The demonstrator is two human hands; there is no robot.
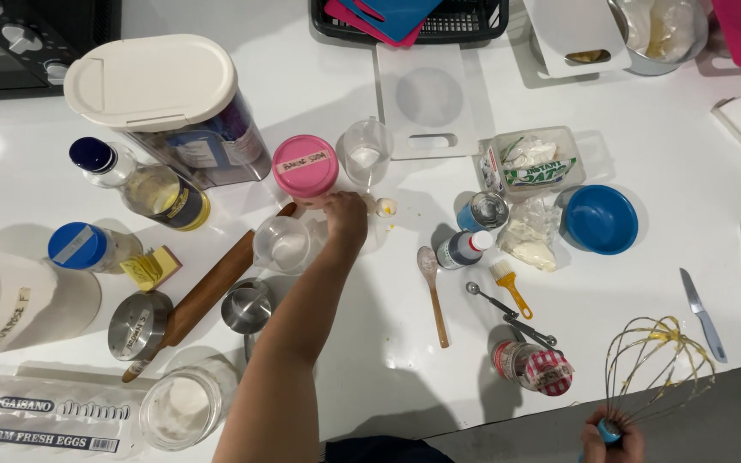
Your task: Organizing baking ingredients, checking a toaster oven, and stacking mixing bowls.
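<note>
Whisk (658, 364): wire balloon type, yellow batter on the wires, held off the counter's front edge at lower right, wires pointing up toward the table.
Right hand (612, 439): fist wrapped round the whisk's blue handle, at the bottom edge of frame, partly cut off.
Left hand (346, 216): reached across the white counter (645, 283), fingers curled down at the base of the pink-lidded jar (305, 168); cannot tell if it grips anything, fingertips hidden.
Beside left hand: clear measuring cup (282, 243) just left of it, eggshell piece (385, 207) just right, yellow drips near that.
Behind jar: clear plastic cup (365, 153), white cutting board (426, 101).
Left of arm: rolling pin (207, 291) lying diagonal, metal cup (246, 309), oil bottle (143, 184).
Right of arm: wooden spoon (432, 291), pastry brush (509, 287), measuring spoons (508, 313), blue bowl (600, 219).
Near whisk: small jar with red checked lid (533, 367), knife (701, 313).
</note>
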